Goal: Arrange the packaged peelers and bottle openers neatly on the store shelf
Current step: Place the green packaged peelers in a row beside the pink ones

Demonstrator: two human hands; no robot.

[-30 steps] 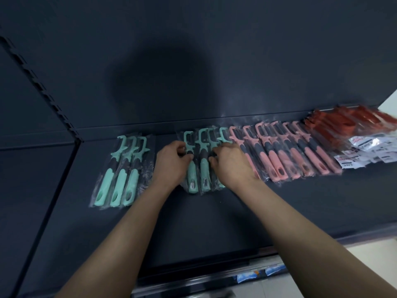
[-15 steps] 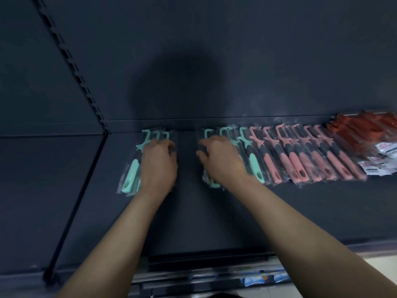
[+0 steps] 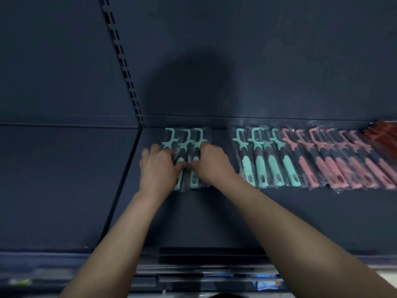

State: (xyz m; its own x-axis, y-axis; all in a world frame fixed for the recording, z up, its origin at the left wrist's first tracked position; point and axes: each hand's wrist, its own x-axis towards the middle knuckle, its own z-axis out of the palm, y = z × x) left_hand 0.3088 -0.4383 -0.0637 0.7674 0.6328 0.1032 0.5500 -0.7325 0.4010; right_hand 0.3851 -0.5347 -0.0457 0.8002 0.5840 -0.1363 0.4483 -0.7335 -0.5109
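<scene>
Three packaged teal peelers (image 3: 185,139) lie side by side at the left end of the dark shelf (image 3: 214,218). My left hand (image 3: 158,169) grips their left side and my right hand (image 3: 212,163) grips their right side, with fingers curled over the handles. A gap to the right separates them from several more teal peelers (image 3: 260,166). Beyond those, a row of pink peelers (image 3: 335,168) overlaps toward the right. Red packaged bottle openers (image 3: 384,134) sit at the far right edge, partly cut off.
A slotted upright rail (image 3: 122,61) divides this bay from the neighbouring shelf (image 3: 64,179) on the left. The dark back panel (image 3: 257,61) rises behind the goods. Below the shelf's front edge, blue packages (image 3: 266,284) show on a lower level.
Both hands have moved left from the middle teal peelers to the left group of three, and now close in on it from both sides. The view has also swung left.
</scene>
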